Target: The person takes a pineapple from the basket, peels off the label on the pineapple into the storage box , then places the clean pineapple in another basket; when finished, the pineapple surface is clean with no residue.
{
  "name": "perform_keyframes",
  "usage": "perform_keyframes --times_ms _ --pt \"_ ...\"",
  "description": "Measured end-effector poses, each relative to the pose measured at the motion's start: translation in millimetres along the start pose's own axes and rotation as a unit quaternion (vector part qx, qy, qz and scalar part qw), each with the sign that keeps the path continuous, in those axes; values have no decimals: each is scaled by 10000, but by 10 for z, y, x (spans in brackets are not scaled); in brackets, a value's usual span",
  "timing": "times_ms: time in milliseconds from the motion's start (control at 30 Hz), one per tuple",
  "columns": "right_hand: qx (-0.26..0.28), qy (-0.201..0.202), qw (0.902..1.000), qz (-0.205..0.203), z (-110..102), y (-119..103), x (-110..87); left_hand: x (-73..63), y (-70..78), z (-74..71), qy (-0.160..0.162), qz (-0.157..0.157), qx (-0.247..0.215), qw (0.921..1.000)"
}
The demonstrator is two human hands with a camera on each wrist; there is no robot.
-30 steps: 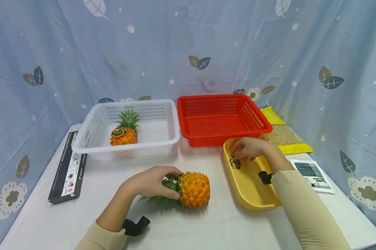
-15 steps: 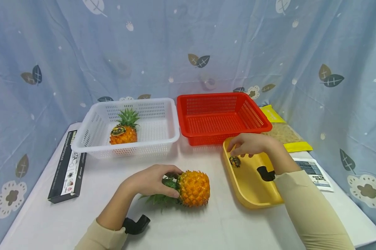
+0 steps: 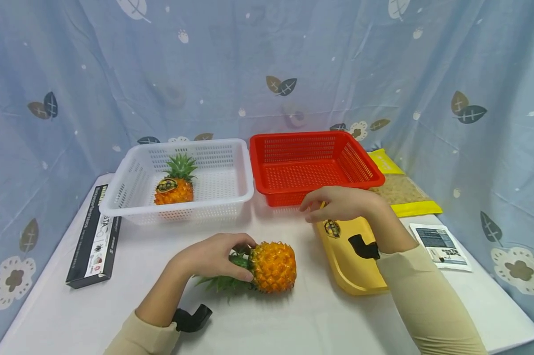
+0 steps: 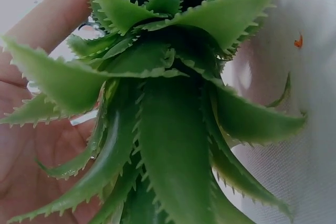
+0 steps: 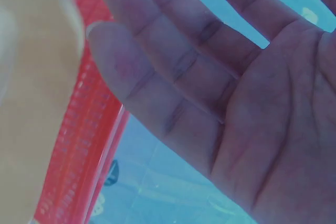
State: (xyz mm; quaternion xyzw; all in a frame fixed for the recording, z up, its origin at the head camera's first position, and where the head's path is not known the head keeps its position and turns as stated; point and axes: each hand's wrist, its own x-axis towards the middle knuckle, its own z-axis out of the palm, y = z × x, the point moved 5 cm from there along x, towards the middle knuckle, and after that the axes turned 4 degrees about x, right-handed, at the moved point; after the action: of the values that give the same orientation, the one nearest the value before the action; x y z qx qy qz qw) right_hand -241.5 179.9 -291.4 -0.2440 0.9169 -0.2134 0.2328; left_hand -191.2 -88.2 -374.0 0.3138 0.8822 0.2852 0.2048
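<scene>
A small orange pineapple (image 3: 273, 266) lies on its side on the white table, its green crown pointing left. My left hand (image 3: 220, 256) grips it where crown and fruit meet, thumb on the near side and fingers on the far side. In the left wrist view, toothed leaves (image 4: 173, 140) fill most of the picture beside the palm. My right hand (image 3: 344, 203) hovers over the upper left rim of the yellow tray (image 3: 360, 268), holding nothing. Its fingers look loosely bent, and the right wrist view shows a bare palm. A black and gold label (image 3: 332, 228) sits inside the tray.
Behind stand a white basket (image 3: 218, 170) holding another pineapple (image 3: 175, 191) and a red basket (image 3: 300, 175). To the left lies a long black box (image 3: 94, 241). A yellow-edged bag (image 3: 402, 190) and a white packet (image 3: 441, 247) lie on the right.
My right hand has lifted out of the yellow tray and shifted left to its rim, uncovering the label. The left hand and its pineapple have stayed in place.
</scene>
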Motion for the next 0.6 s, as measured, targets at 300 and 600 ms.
perform_keyframes --times_ms 300,600 --pt "656 -320 9967 -342 154 -213 88 1 -6 17 -4 -132 -48 9999" --pt "797 -738 9929 -482 350 -357 138 14 4 3 -1 -81 -47 10000"
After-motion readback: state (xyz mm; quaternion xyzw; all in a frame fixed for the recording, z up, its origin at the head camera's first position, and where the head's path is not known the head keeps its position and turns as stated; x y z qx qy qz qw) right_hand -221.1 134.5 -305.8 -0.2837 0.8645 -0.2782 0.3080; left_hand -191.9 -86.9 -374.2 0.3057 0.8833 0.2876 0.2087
